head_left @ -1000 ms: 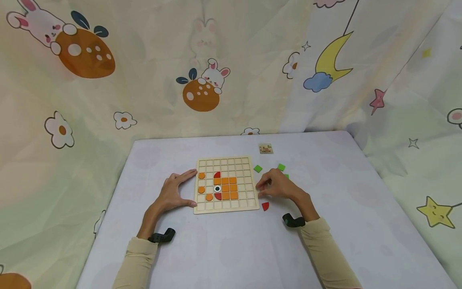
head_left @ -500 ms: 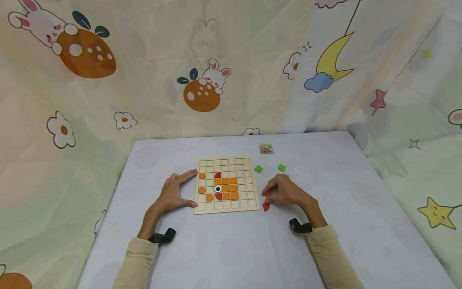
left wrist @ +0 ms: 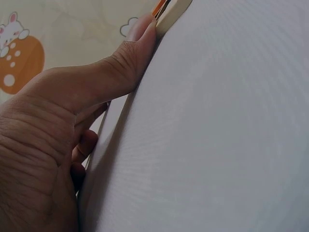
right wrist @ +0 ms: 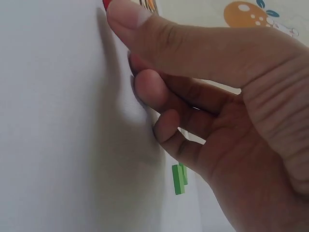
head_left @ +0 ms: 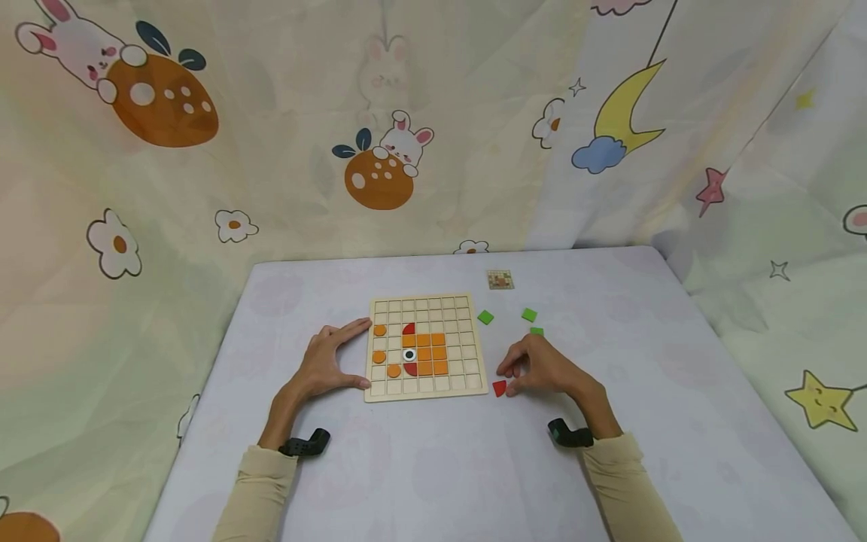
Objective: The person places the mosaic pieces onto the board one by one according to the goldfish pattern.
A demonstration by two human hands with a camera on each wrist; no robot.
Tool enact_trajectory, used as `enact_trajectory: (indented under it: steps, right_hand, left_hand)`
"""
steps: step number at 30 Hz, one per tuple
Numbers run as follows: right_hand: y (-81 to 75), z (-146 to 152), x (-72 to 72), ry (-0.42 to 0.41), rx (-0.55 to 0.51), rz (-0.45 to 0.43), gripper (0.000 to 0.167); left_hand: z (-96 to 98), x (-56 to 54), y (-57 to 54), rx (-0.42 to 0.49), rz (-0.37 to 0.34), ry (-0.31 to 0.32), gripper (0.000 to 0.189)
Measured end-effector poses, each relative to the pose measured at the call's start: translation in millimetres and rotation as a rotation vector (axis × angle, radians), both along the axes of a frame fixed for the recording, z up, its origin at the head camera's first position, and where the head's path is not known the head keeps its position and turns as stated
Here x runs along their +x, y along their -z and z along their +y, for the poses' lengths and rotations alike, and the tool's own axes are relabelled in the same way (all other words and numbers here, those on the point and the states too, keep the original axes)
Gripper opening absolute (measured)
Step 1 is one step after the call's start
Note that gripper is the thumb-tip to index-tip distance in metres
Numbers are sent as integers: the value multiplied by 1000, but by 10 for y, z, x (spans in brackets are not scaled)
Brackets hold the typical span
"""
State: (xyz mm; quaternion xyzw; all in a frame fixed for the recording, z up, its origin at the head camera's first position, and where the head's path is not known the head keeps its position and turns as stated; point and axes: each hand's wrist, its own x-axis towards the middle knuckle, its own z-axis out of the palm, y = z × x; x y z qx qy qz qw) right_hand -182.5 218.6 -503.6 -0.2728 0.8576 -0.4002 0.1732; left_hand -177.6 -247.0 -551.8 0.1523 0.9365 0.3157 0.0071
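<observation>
A square wooden grid board (head_left: pixel 463 361) lies on the table, bearing orange squares (head_left: pixel 424 354), orange discs (head_left: pixel 379 357), red quarter-round pieces (head_left: pixel 409 329) and an eye tile (head_left: pixel 409 354). My left hand (head_left: pixel 320 363) spreads thumb and fingers against the board's left edge; the thumb (left wrist: pixel 140 36) meets the rim in the left wrist view. Right of the board, my right hand (head_left: pixel 542 367) hovers low over the table with loosely bent fingers. Its thumb tip is beside a loose red quarter-round piece (head_left: pixel 499 388), which is mostly hidden behind the thumb in the right wrist view (right wrist: pixel 106 4).
Green square tiles (head_left: pixel 485 318) lie right of the board, one close behind my right hand. A small patterned card (head_left: pixel 500 280) sits near the back of the white-covered table (head_left: pixel 420 467). A printed cloth (head_left: pixel 284 150) hangs behind the table.
My right hand has moved away from the board's right edge, rightward and nearer to me, to the loose red piece. The left hand and the board pieces stay in place.
</observation>
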Motion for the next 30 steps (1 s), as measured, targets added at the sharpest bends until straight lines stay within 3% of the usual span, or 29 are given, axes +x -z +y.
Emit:
enact_trajectory:
  steps: [30]
  right_hand:
    - [74,-22,52,-32,-22,34,22]
  left_hand:
    - [-6,-6,0,6,-6,5,124]
